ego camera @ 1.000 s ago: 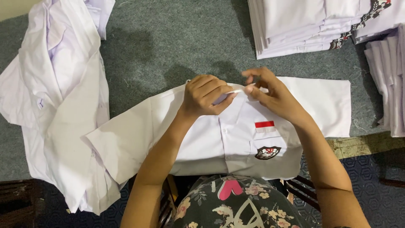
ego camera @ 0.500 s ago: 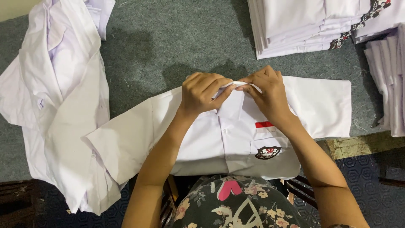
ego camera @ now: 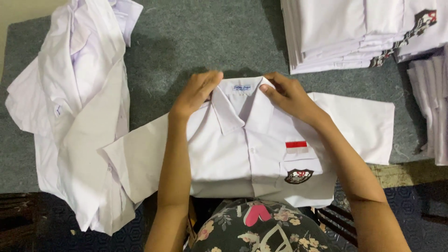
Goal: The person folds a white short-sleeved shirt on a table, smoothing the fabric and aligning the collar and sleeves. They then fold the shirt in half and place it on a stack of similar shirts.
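Note:
A white short-sleeved shirt (ego camera: pixel 242 154) lies front up on a grey felt-covered table (ego camera: pixel 196 42), buttoned, its sleeves spread left and right. A red and white patch and a dark crest badge sit on its chest pocket (ego camera: pixel 298 170). My left hand (ego camera: pixel 198 91) holds the left point of the collar. My right hand (ego camera: pixel 289 95) holds the right side of the collar. The collar (ego camera: pixel 240 100) stands spread open between them, its inner label showing.
A heap of unfolded white shirts (ego camera: pixel 79 112) lies at the left. A stack of folded white shirts (ego camera: pixel 354 32) stands at the back right, another stack (ego camera: pixel 431 107) at the right edge. A floral-patterned garment (ego camera: pixel 256 228) shows at the bottom.
My hands were close together at the top button. They have moved apart to either side of the collar, which now lies spread flat.

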